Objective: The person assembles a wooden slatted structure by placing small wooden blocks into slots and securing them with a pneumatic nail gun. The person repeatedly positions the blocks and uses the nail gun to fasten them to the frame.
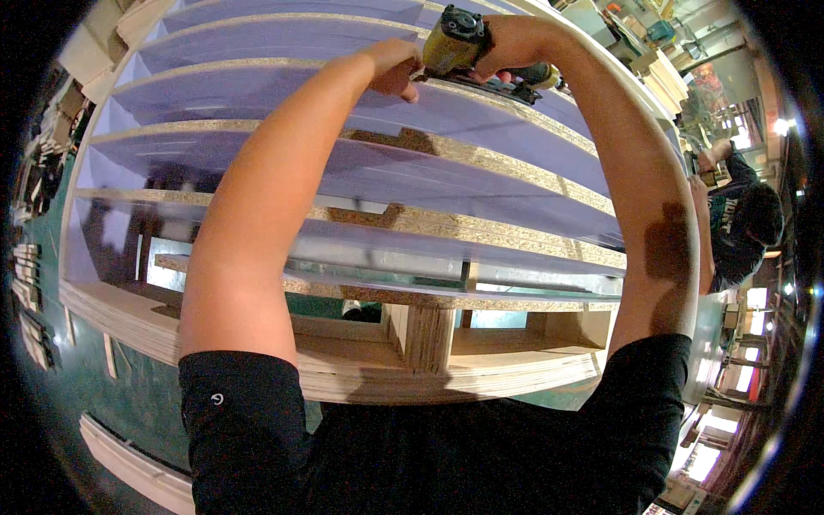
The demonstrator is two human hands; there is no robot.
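My right hand (510, 47) is wrapped round a yellow and black nail gun (452, 47) at the far middle. The gun lies over the raw edge of a particleboard panel (558, 123), its black magazine (511, 89) stretching to the right. My left hand (397, 69) is just left of the gun, fingers bent over the same panel's edge with one digit down its near face; the far fingers are partly hidden. Several similar panels with pale lilac faces (481, 163) stand in rows inside a large wooden frame (86, 163).
Layered plywood rails (515, 375) form the frame's near side, close to my body. White strips (137, 463) lie on the green floor (129, 403) at lower left. Beyond the right side, another person (742, 219) in dark clothing is at work. Lumber stacks (669, 81) stand at far right.
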